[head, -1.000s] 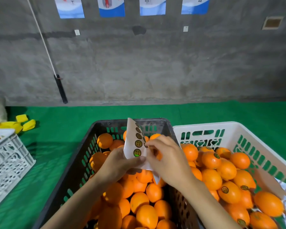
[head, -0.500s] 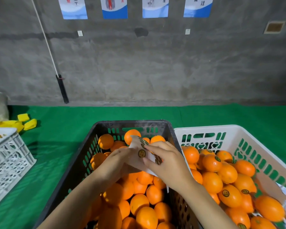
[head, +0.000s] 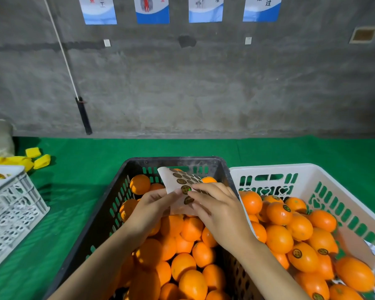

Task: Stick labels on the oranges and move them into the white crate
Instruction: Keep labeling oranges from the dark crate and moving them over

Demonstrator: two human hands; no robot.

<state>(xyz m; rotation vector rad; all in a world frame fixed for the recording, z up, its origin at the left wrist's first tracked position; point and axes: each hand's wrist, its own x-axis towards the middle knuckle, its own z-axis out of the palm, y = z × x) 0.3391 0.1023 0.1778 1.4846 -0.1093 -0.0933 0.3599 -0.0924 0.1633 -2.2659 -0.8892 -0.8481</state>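
A: Where's the label sheet?

B: The sheet (head: 178, 187) is held over the black crate (head: 95, 226), curled, with dark round labels on it. The left hand (head: 148, 207) pinches its lower-left edge; the right hand (head: 217, 207) has fingertips pressed on a label (head: 186, 189) near the middle.

A: And the oranges?

B: Unlabelled oranges (head: 191, 282) fill the black crate. At 3 o'clock, touching it, the white crate (head: 342, 191) holds labelled oranges (head: 279, 213), piled toward its near side.

A: What's around them?

B: Both sit on a green cloth (head: 78, 182). At 9 o'clock, well apart, stands a grey crate (head: 11, 204); yellow pieces (head: 38, 158) lie at 10 o'clock. A grey wall (head: 204, 83) with posters (head: 152, 9) runs along 12 o'clock. Bare cloth lies between the black crate and the grey one, and beyond both crates to the wall.
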